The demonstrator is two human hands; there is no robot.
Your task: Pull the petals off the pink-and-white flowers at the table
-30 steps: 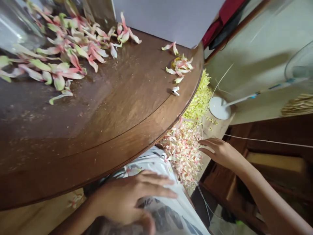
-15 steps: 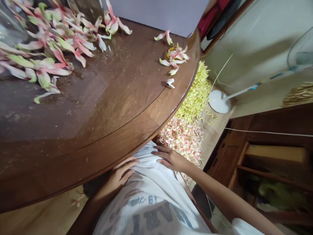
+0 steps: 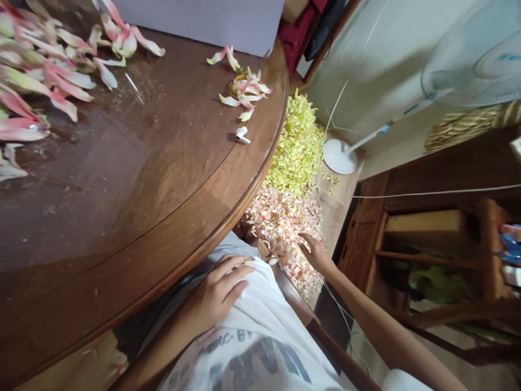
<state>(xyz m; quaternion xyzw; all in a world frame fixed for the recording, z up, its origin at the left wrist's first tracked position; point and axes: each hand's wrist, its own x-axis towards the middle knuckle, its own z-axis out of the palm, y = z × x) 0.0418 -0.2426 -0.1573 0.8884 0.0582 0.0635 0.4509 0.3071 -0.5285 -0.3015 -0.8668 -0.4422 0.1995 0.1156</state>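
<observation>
My left hand lies flat on the white shirt over my lap, fingers stretched out and holding nothing. Out to the right, my right hand hangs over a pile of pink and white petals on the floor. Its fingers are parted and I see nothing in them; whether they touch the pile I cannot tell. Behind that pile lies a heap of yellow-green petals. On the wooden table, a small petal cluster sits on a yellow ring beside a white earbud.
Many pink and green petals cover the table's far left, with a thin needle-like rod close by. A pale box stands at the back. A standing fan, a white cable and a wooden cabinet are on the right.
My right hand has left the shirt and moved right, over the pink petals. The left hand has slid further onto my lap. The view has shifted to the right.
</observation>
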